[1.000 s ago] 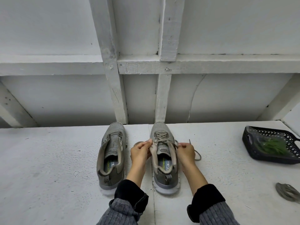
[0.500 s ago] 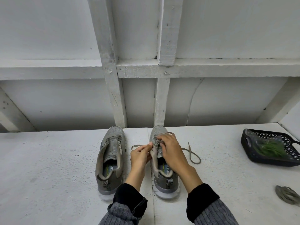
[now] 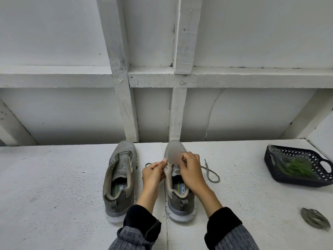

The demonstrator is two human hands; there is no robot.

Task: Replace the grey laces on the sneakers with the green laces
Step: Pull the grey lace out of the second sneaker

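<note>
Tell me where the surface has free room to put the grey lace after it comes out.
Bare patches: left of the left sneaker, and between the right sneaker and the basket. Crowded: the right edge, with basket and grey lace bundle.

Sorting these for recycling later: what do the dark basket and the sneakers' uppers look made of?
The dark basket looks like moulded plastic, matte navy or black: perforated lattice walls, cut-out handle. The sneakers appear to have grey knit mesh fabric uppers, judging by the speckled weave at the toes; soles look like pale foam or rubber.
</note>
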